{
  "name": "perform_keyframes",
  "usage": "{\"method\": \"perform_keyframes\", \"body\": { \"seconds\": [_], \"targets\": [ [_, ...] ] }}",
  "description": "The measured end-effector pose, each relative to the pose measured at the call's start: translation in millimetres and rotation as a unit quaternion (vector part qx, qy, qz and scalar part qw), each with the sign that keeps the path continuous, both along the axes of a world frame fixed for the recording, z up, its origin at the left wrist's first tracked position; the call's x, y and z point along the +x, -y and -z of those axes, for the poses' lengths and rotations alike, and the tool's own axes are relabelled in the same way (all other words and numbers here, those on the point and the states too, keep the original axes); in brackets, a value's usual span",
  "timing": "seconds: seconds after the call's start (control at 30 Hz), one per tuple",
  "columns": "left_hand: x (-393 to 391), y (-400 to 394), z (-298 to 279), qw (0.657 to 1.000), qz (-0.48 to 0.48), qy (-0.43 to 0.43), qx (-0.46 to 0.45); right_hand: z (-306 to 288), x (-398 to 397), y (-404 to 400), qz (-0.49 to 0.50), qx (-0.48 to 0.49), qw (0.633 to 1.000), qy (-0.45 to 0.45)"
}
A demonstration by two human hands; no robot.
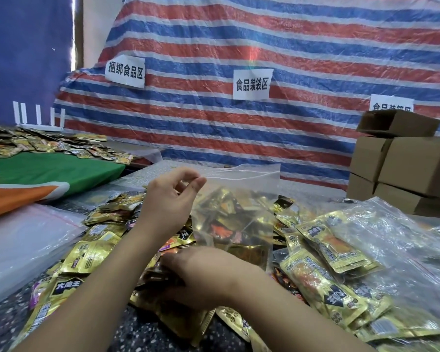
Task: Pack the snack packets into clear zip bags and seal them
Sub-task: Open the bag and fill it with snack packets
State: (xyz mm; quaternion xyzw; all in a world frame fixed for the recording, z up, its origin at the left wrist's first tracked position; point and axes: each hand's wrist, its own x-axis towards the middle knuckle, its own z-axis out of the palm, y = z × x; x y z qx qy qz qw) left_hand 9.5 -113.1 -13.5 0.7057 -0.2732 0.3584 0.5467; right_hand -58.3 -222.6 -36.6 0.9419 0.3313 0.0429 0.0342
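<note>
Clear zip bag (pixel 235 214): upright over the heap of snack packets (pixel 97 252) on the table (pixel 137 329), part-filled. Left hand (pixel 168 199): grip pinching the bag's top corner. Right hand (pixel 201 278): fingers curled on loose packets, count hidden beneath it. Advice: hold the mouth wide, feed packets flat. Packet print blurred.

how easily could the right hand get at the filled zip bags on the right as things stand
Probably easily: the right hand lies on the loose snack packets beside the filled zip bags, with nothing between them.
</note>
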Motion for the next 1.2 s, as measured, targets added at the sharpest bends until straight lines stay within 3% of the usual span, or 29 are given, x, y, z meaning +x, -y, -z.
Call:
{"method": "perform_keyframes", "body": {
  "seconds": [0.17,0.3,0.4,0.53,0.6,0.73,0.87,1.03,1.13,1.2],
  "targets": [
    [3,-4,1,1.0,-0.001,-0.02,0.004,-34,-20,30,0.026,0.026,0.992,-0.12],
    [2,-3,1,1.0,0.003,-0.019,0.004,-64,-29,63,0.039,0.191,0.961,-0.196],
    [-2,-1,2,0.999,0.018,-0.017,0.022,-84,-36,83,0.044,0.382,0.9,-0.207],
    [-8,4,0,0.996,0.0,0.04,0.074,-112,-34,98,-0.032,0.628,0.755,-0.184],
    [-10,4,0,0.993,-0.004,0.065,0.095,-127,-30,102,-0.08,0.677,0.711,-0.172],
    [-11,6,-1,0.991,-0.009,0.081,0.102,-145,-16,101,-0.125,0.717,0.67,-0.144],
    [-11,8,1,0.996,0.021,0.046,0.078,-141,-4,97,-0.129,0.726,0.66,-0.146],
    [-11,7,2,0.992,0.013,0.072,0.1,-132,3,93,-0.118,0.731,0.649,-0.174],
    [-11,7,2,0.993,0.019,0.073,0.095,-131,2,96,-0.09,0.704,0.686,-0.164],
    [-11,7,1,0.994,0.024,0.072,0.083,-132,1,100,-0.053,0.662,0.734,-0.142]
  ]
}}
